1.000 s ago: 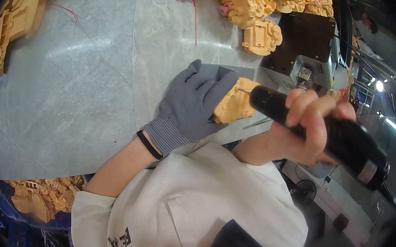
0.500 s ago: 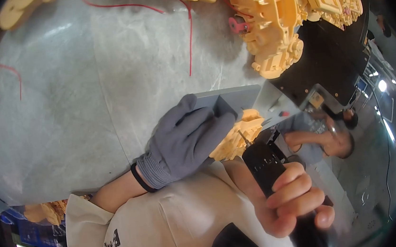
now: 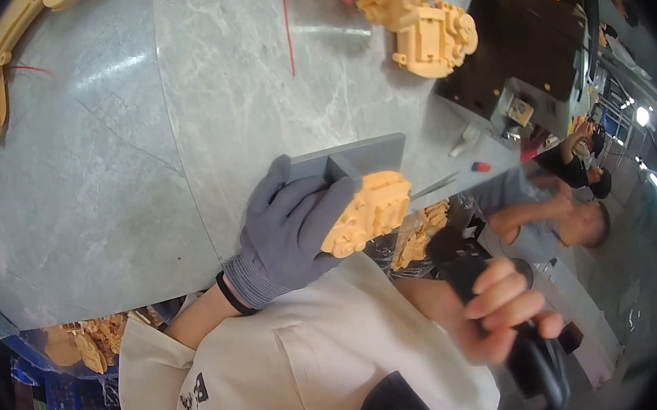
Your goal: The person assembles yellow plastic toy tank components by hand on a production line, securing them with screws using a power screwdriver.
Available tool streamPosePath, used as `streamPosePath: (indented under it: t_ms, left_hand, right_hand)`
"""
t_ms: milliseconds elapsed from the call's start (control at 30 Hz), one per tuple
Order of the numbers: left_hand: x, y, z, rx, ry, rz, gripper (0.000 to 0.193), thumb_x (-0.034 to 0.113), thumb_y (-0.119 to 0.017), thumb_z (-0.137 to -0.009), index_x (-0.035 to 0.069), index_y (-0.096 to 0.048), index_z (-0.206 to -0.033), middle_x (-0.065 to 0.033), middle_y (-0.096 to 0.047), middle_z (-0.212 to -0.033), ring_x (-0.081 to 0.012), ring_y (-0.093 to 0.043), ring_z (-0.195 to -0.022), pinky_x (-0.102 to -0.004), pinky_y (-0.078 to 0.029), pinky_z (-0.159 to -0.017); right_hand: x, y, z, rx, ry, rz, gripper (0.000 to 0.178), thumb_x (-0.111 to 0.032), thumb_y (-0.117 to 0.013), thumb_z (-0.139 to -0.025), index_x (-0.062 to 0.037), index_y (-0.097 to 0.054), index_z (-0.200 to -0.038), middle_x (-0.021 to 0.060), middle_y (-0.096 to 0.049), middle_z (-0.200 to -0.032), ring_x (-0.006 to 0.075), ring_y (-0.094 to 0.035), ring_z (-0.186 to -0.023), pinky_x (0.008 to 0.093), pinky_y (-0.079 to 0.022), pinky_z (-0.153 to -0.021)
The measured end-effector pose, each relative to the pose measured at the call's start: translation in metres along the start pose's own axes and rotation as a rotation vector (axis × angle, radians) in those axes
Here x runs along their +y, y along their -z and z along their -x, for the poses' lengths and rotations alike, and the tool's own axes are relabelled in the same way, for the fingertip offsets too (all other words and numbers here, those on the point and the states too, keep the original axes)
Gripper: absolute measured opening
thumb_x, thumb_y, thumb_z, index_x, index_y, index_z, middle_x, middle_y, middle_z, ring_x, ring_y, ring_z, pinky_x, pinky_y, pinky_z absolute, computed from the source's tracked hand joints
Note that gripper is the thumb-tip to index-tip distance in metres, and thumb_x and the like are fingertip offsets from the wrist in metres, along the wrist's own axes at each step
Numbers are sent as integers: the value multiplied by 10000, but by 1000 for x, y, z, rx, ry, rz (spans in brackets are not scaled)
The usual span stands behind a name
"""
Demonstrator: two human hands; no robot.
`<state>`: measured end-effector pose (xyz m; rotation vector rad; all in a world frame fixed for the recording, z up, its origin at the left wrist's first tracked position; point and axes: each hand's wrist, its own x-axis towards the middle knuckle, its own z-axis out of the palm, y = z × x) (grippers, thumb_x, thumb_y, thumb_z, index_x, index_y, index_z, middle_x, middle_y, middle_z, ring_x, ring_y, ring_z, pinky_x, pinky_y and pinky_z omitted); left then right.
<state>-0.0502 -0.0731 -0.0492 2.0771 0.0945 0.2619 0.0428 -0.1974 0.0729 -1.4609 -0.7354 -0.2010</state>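
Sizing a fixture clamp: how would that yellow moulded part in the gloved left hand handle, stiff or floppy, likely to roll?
The yellow moulded part probably is rigid: it keeps its blocky shape in the gloved left hand. Likely light, since one hand carries it. Its bumpy, uneven faces suggest it would rock rather than roll.

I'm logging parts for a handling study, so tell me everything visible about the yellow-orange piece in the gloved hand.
The yellow-orange piece looks like moulded plastic, blocky, with bumpy ribs and small knobs along its edges. It lies tilted, its far end toward a grey angled fixture at the edge of the grey table. The left hand, in a grey knit glove, grips its near end. The bare right hand holds a black tool, apart from it.
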Motion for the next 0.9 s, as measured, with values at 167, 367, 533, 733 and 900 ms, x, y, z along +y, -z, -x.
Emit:
streamPosePath:
  t_ms: [167,367,533,733,900]
  left_hand:
    - [6,-4,14,12,-29,-26,667,360,-702,-628,13,-516,-1167,-60,-583,-969,-204,-545,-920,-521,-351,-959]
    - [8,-9,16,66,-51,-30,720,324,-753,-568,12,-510,-1169,-74,-586,-1049,-221,-558,-902,-542,-372,-951]
    - [9,-8,15,52,-52,-38,711,328,-752,-573,10,-514,-1162,-75,-587,-1055,-227,-567,-886,-538,-364,-961]
    - [10,-9,15,55,-46,-58,690,328,-743,-584,13,-518,-1156,-80,-593,-1043,-232,-571,-879,-534,-361,-966]
    - [9,-12,12,82,-51,-51,687,337,-736,-596,17,-516,-1162,-83,-595,-1043,-231,-573,-886,-535,-356,-974]
  right_hand:
    - [-11,25,30,-150,-90,-82,449,-64,-609,-760,-67,-326,-1109,51,-519,-658,182,-555,-491,311,-489,-498]
    - [-20,35,41,-109,8,-81,432,-39,-603,-757,-63,-328,-1089,52,-519,-658,177,-548,-482,305,-489,-498]
    - [-12,40,48,-175,-22,-140,420,-6,-610,-748,-62,-319,-1045,74,-526,-668,182,-540,-463,318,-484,-480]
    - [-4,42,48,-150,-16,-182,424,9,-608,-746,-59,-311,-1041,75,-516,-653,186,-543,-463,312,-484,-468]
    - [-5,44,46,-155,-23,-175,413,-40,-636,-766,-60,-325,-1038,71,-523,-663,192,-545,-465,314,-491,-470]
